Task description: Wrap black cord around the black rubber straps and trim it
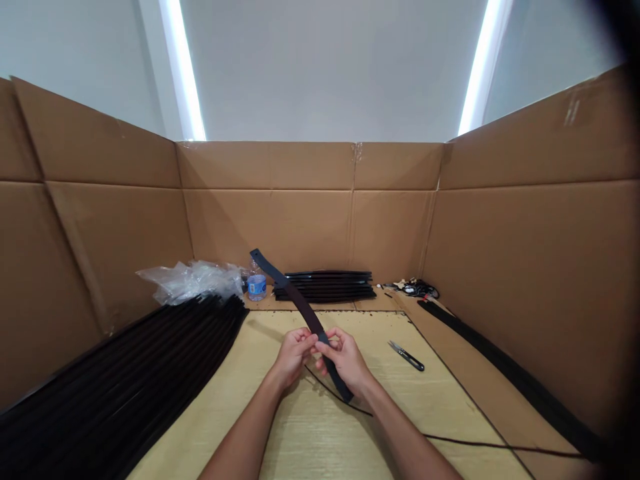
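A long, flat black strap point(299, 299) with a small hole near its far end is held slantwise above the table, its middle part a dark brown. My left hand point(293, 355) pinches it from the left side, fingertips on its edge. From the right, my right hand point(345, 358) grips the same strap with thumb and fingers, close beside the left. The strap's lower end sticks out below my hands. A thin black cord point(333, 392) runs under my hands and reappears to the right beyond my forearm.
Thread snips point(407, 356) lie right of my hands on the yellowish tabletop point(300, 440). Long black strips point(115, 393) are piled at left, more point(500, 367) lie at right. At the back are a clear plastic bag point(195, 281), a bottle point(257, 287) and stacked black strips point(330, 285). Cardboard walls point(310, 220) surround everything.
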`<action>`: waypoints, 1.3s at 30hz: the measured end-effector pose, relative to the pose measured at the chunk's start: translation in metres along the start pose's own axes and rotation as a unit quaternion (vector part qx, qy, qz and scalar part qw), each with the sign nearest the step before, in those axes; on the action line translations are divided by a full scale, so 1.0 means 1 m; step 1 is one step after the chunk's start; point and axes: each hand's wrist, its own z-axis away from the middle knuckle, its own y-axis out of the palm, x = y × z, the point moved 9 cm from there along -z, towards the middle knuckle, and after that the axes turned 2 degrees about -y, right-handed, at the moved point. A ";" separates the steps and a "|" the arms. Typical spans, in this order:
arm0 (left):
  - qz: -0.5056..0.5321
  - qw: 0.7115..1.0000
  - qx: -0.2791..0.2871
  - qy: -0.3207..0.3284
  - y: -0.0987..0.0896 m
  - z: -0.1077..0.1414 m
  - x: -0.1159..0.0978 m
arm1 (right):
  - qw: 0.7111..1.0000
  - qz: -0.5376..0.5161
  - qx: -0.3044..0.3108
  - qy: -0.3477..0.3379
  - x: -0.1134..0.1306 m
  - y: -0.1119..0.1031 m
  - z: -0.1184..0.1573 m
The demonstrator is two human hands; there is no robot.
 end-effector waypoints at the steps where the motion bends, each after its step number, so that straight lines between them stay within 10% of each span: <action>1: 0.003 1.000 0.007 -0.001 0.002 0.001 0.000 | 1.000 0.001 -0.003 -0.001 0.000 0.001 0.000; 16: -0.136 0.977 -0.112 0.124 0.006 0.001 -0.024 | 0.997 -0.001 -0.063 0.033 -0.013 -0.020 -0.007; 31: -0.090 0.982 -0.125 0.110 -0.001 0.001 -0.023 | 0.996 0.054 -0.073 0.015 -0.018 -0.032 -0.016; 35: -0.094 0.977 -0.166 0.100 -0.017 0.000 -0.023 | 0.951 0.222 -0.214 -0.007 0.019 -0.074 -0.003; 39: -0.090 0.978 -0.170 0.087 -0.024 0.000 -0.022 | 0.833 0.448 -0.322 -0.048 0.066 -0.117 0.017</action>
